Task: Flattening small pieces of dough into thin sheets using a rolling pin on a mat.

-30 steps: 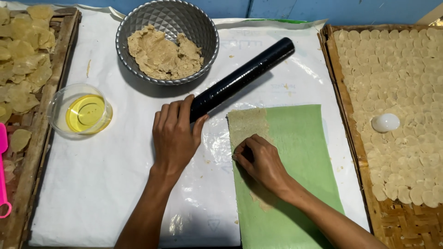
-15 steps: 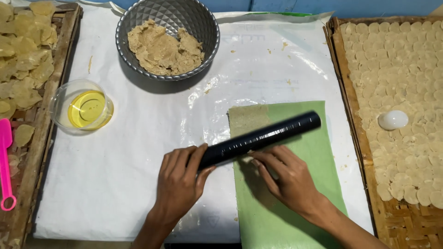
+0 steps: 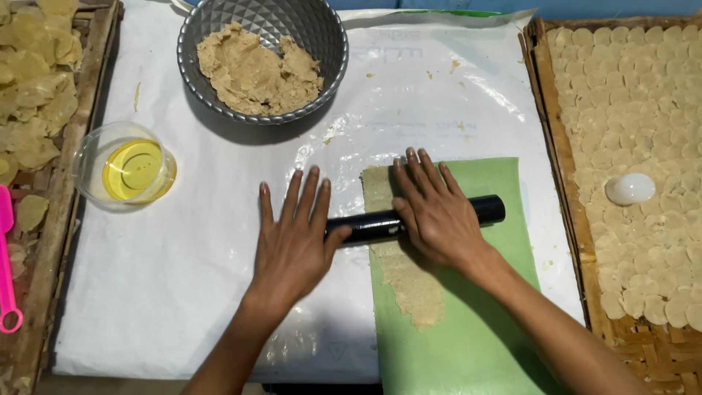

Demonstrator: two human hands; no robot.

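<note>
Both flat: my left hand point(image 3: 292, 245) and right hand point(image 3: 433, 212) press, fingers spread, the smooth black roller point(image 3: 417, 217) over thin grainy dough point(image 3: 402, 271); bare green sheet point(image 3: 482, 307) lies rightward.

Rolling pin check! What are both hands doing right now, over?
Left hand and right hand flat on the black rolling pin. Pin lies across the dough strip on the green sheet. Nothing blocking.

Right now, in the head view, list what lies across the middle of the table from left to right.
Pink tool → left tray → clear cup of yellow oil → left hand → black rolling pin → right hand → green sheet → white round object on the right tray.
</note>
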